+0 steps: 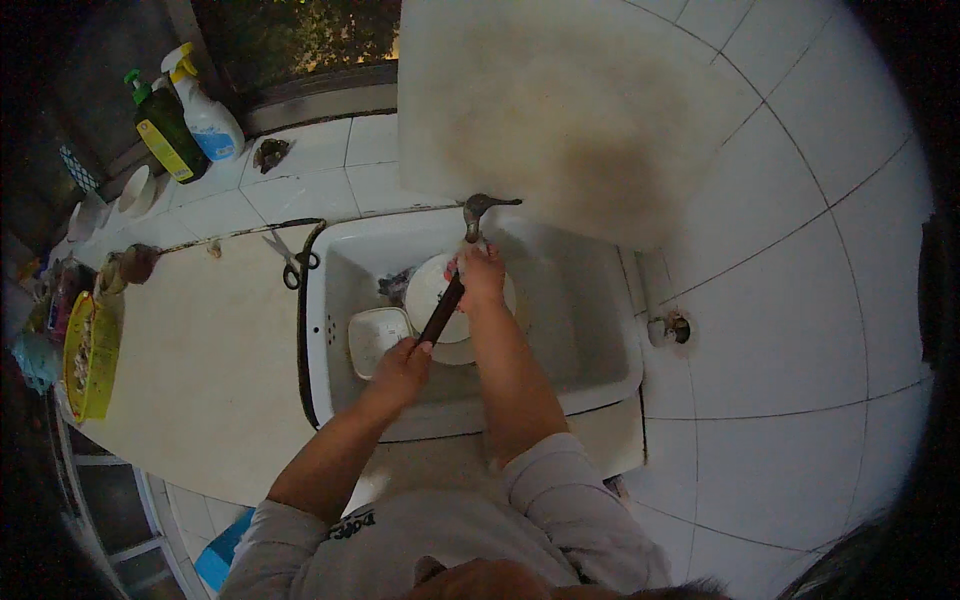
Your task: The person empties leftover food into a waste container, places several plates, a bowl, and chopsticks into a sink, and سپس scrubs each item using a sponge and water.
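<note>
My left hand point(401, 369) is closed on the lower end of a long, dark, flat-looking object point(442, 309) that slants up over the sink. At its upper end, beneath the faucet point(474, 214), is my right hand point(482, 276); whether it grips the dark object or something else is hidden. Small pink-red bits show beside those fingers. Under both lies a round white dish point(422, 291) in the white sink point(634, 367). A square white plastic container point(375, 330) stands left of the dish, with a dark crumpled thing point(394, 285) behind it.
Black-handled scissors point(291, 262) lie on the counter point(202, 360) by the sink's left rim. A yellow basket point(105, 367) stands farther left. A green pump bottle point(171, 135), a white spray bottle point(210, 120) and a white bowl point(137, 192) line the tiled ledge.
</note>
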{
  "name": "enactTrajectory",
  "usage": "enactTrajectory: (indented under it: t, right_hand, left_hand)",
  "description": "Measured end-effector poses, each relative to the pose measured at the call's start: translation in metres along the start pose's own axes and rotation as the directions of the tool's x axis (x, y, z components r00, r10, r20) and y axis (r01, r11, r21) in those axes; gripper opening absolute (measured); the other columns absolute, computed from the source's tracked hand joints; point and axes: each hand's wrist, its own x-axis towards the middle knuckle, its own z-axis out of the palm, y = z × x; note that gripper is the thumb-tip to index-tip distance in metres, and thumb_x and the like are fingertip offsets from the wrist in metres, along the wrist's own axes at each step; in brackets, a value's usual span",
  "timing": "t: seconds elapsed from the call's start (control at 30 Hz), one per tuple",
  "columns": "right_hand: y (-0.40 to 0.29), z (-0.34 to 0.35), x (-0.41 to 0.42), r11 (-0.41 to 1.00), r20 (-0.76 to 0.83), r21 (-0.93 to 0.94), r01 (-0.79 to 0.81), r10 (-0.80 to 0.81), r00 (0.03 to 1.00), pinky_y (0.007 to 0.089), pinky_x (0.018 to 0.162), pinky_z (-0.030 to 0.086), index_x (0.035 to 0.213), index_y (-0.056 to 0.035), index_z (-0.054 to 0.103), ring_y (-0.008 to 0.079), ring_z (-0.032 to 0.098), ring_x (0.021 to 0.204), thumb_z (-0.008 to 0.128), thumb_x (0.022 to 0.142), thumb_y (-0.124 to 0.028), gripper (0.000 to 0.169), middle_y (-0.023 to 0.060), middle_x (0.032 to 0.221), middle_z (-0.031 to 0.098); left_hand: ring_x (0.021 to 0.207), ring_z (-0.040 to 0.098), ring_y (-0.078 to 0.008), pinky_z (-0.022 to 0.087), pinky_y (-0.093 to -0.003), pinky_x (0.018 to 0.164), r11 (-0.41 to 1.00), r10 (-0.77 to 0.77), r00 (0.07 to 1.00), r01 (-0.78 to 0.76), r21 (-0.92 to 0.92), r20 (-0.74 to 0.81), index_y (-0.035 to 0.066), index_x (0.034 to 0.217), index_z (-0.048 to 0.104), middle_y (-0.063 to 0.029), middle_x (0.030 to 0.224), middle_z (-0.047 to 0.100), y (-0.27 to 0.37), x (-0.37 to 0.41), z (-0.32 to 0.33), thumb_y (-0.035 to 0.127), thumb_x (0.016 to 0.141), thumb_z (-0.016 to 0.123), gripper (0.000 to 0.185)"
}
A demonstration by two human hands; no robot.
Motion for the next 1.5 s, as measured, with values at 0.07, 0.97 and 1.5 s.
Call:
enactTrajectory:
  t: [0.07,0.97,1.5]
  right_hand:
    - [0.018,0.005,-0.004,0.997,0.069,0.036,-0.063,0.060,0.996,0.0359,0.057,0.045,0.116,-0.0052,0.042,0.0221,0.052,0.070,0.050,0.086,-0.021,0.034,0.0122,0.086,0.053]
    - [-0.083,0.036,-0.010,0.993,-0.155,0.073,0.095,-0.083,0.984,0.0320,0.062,0.044,0.101,-0.0142,0.050,0.0191,0.052,0.076,0.050,0.081,-0.036,0.030,0.0051,0.092,0.053]
    - [-0.067,0.070,-0.043,0.803,-0.197,-0.416,0.427,-0.538,0.820,0.0350,0.059,0.042,0.092,-0.0029,0.051,0.0217,0.049,0.079,0.055,0.077,-0.018,0.022,0.0074,0.085,0.050]
  left_hand:
    - [0.062,0.053,-0.0253,0.040,-0.0361,0.057,0.985,0.156,0.987,-0.152,0.081,-0.040,0.000,0.086,0.050,-0.0155,0.069,0.055,-0.010,0.014,-0.010,0.031,0.088,0.044,0.031]
    - [0.082,0.058,-0.0332,0.045,-0.0418,0.071,0.930,0.033,0.995,-0.065,0.361,0.095,0.005,0.095,0.056,-0.0166,0.083,0.060,-0.081,-0.056,-0.082,0.037,0.082,0.051,0.035]
    - [0.080,0.060,-0.0333,0.047,-0.0451,0.070,0.842,0.093,0.991,-0.130,0.524,0.098,0.004,0.100,0.052,-0.0173,0.085,0.061,-0.112,-0.091,-0.123,0.030,0.082,0.052,0.032]
